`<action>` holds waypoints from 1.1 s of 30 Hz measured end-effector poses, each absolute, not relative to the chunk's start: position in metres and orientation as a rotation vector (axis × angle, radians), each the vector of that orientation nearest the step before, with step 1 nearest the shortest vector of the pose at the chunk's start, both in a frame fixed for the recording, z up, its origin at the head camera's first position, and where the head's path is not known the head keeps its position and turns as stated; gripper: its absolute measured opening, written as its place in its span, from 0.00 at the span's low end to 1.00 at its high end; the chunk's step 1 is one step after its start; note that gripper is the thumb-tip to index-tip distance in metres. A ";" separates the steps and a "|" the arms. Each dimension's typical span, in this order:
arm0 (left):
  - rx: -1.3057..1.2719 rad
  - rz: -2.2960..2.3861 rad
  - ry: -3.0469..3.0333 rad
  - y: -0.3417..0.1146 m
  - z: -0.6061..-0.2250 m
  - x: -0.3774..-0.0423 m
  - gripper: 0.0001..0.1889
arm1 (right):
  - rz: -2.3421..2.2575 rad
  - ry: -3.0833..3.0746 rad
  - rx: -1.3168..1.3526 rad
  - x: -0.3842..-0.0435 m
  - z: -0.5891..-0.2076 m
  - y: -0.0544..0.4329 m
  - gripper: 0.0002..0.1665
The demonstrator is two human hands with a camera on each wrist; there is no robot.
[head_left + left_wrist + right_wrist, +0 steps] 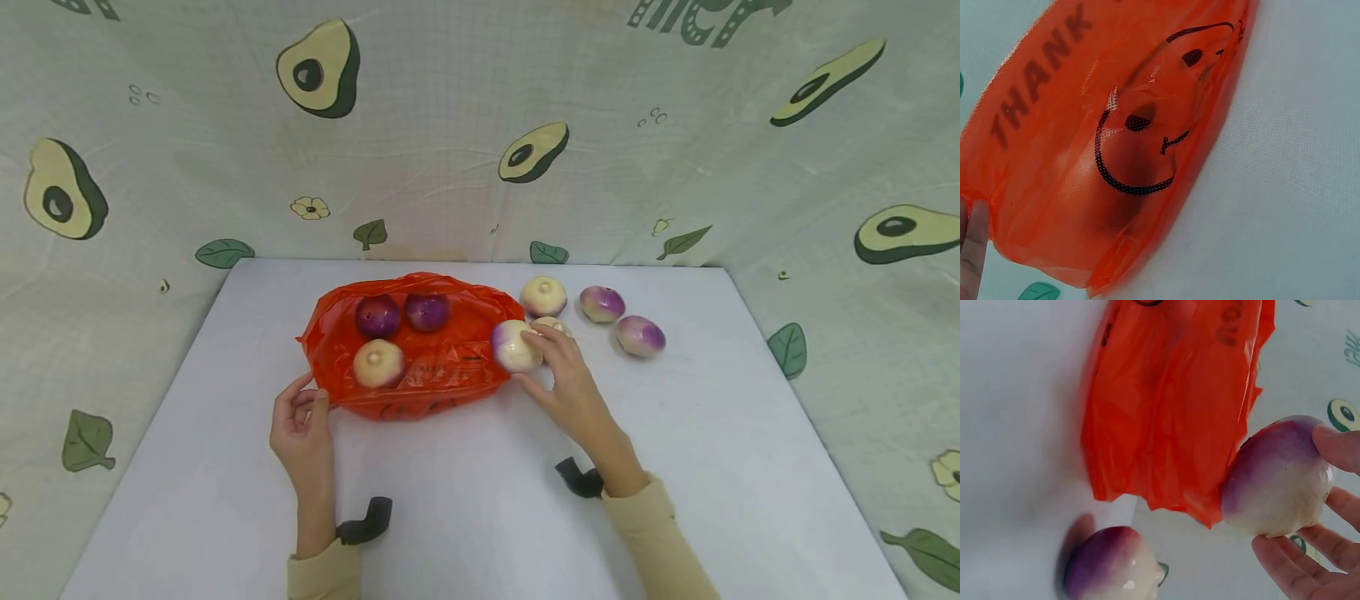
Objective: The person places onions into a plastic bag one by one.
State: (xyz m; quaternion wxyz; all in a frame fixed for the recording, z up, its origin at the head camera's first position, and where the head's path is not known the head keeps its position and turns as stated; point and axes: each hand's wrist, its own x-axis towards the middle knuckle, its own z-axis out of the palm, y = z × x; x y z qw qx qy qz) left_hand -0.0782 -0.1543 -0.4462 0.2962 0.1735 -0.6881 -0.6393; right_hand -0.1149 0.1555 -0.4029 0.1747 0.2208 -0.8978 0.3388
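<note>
A red plastic bag [420, 408] lies with its mouth spread, printed with a face and lettering in the left wrist view. Inside are two turnips with purple sides up [377, 317] and a pale one [378, 364]. My left hand [303, 425] pinches the bag's near left edge between thumb and fingers. At the bag's right end, my right hand [558, 375] grips a purple-and-white turnip [1279, 478], held up beside the rim with thumb and fingers around it. Another turnip [1113, 565] sits below that hand, partly hidden by it in the head view.
Right of the bag on the white table [750, 467] lie a pale turnip [543, 296] and two purple-and-white turnips, one farther back [602, 304] and one nearer [641, 336]. An avocado-print cloth [435, 200] hangs behind the table.
</note>
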 end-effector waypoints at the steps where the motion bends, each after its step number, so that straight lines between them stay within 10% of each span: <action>1: 0.462 -1.697 -1.830 -0.155 -0.448 -0.079 0.17 | 0.961 -2.551 0.632 -0.115 -0.402 0.154 0.33; 33: 0.472 -1.668 -1.855 -0.143 -0.419 -0.068 0.17 | 0.997 -2.712 0.728 -0.129 -0.413 0.104 0.30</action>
